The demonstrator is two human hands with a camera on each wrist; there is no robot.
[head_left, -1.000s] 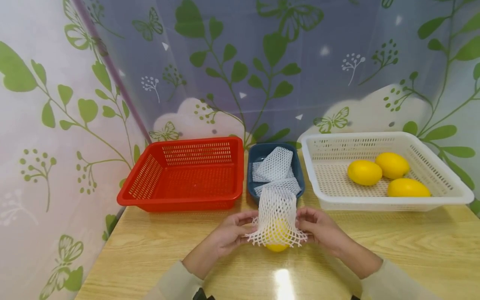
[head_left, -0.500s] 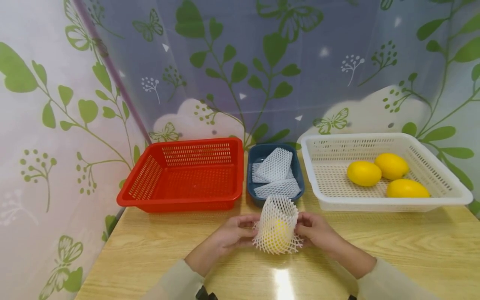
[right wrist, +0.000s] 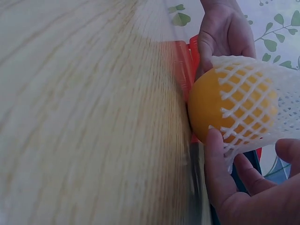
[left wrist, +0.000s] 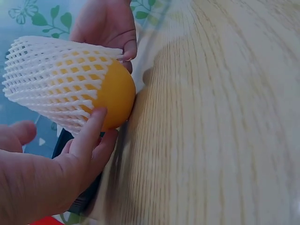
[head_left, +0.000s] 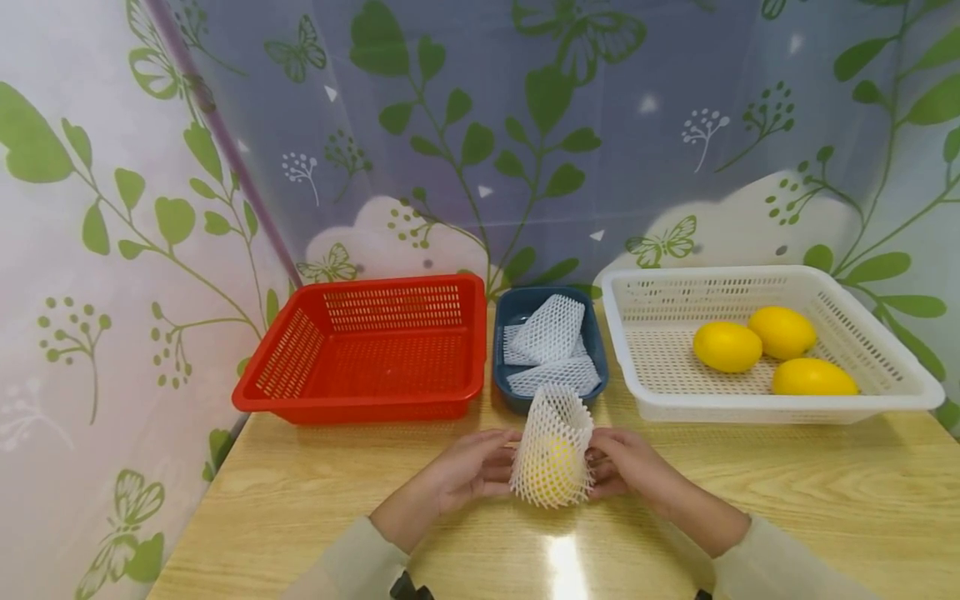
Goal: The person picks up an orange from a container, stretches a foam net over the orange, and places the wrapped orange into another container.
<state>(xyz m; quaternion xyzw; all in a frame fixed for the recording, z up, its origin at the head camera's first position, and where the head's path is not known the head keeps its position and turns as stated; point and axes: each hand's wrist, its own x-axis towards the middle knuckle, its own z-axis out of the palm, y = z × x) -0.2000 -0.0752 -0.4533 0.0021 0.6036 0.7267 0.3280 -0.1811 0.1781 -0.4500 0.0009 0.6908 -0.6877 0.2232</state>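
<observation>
A yellow lemon stands upright on the table, most of it inside a white foam net sleeve whose upper end is slack. The lower end of the lemon shows bare below the net's edge in both wrist views. My left hand touches its left side. In the left wrist view, its index fingertip rests at the net's edge on the lemon, thumb held apart. My right hand is on the opposite side. There a fingertip touches the lemon at the net's edge, and the thumb stands away.
Behind the hands, a dark blue bin holds several foam net sleeves. A red basket stands at the left. To the right, a white basket contains 3 lemons. A patterned cloth hangs behind.
The net has come down over the lemon, covering its lower end in the head view. Its flared lower edge has drawn in, and both hands have eased off the net's rim.
</observation>
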